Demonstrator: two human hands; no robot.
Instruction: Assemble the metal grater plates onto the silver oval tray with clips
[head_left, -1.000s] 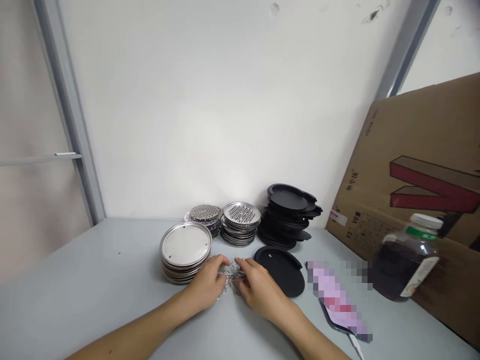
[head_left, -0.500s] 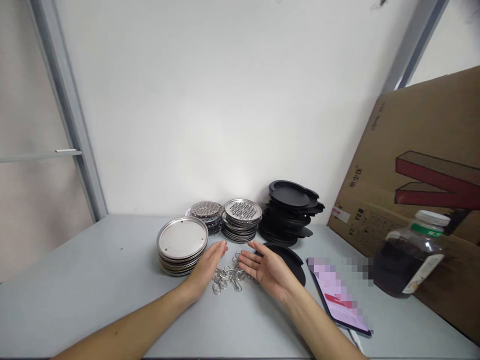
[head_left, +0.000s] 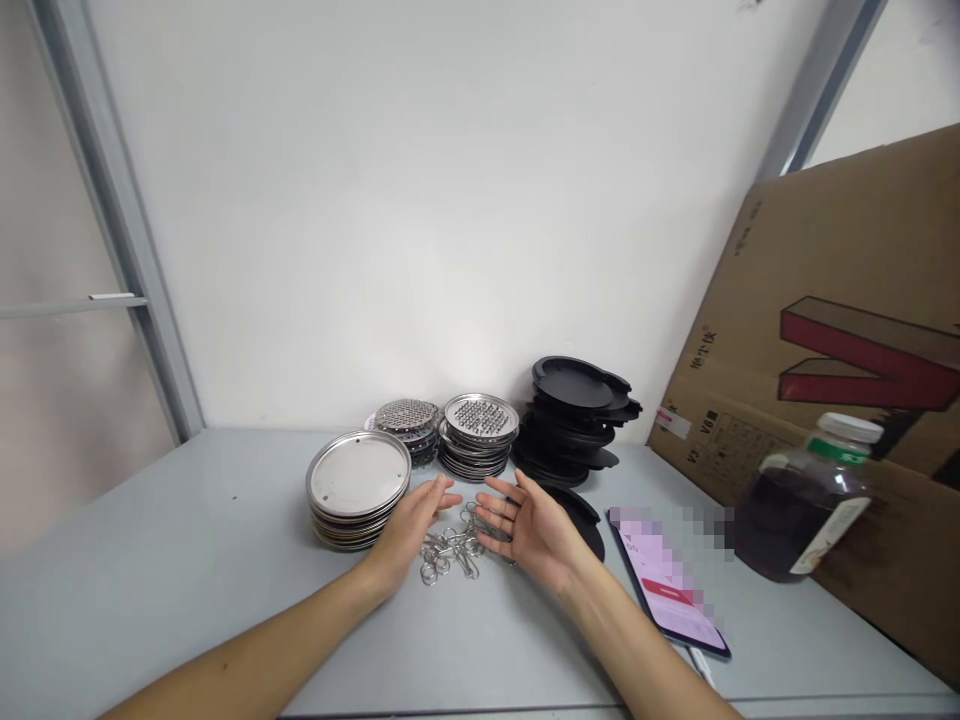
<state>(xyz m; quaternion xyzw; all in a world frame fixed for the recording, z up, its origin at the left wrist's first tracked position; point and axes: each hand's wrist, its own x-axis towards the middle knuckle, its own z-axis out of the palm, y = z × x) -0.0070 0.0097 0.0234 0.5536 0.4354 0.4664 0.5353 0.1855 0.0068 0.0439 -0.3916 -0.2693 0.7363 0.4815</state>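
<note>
My left hand [head_left: 411, 532] is open and holds nothing, its fingers stretched forward beside a stack of round silver metal discs [head_left: 358, 474]. Opposite it, my right hand [head_left: 536, 530] is open too, palm turned inward and fingers spread. Between the two hands lies a small heap of silver wire clips with ring ends [head_left: 448, 552] on the grey table [head_left: 187, 600]. Behind them stand a stack of grater discs with raised teeth [head_left: 480, 420] and another stack of perforated discs [head_left: 409, 418]. A round black plastic part [head_left: 589, 525] is partly hidden behind my right hand.
Several black plastic holders [head_left: 574, 390] are piled against the white wall. A phone [head_left: 667, 590] with a cable lies at the right. Beyond it stand a bottle of dark liquid [head_left: 795, 510] and a large cardboard box [head_left: 847, 250].
The fingers of my right hand have spread a little more, and those of my left hand have shifted slightly. The view has moved a little; the objects on the table stay put.
</note>
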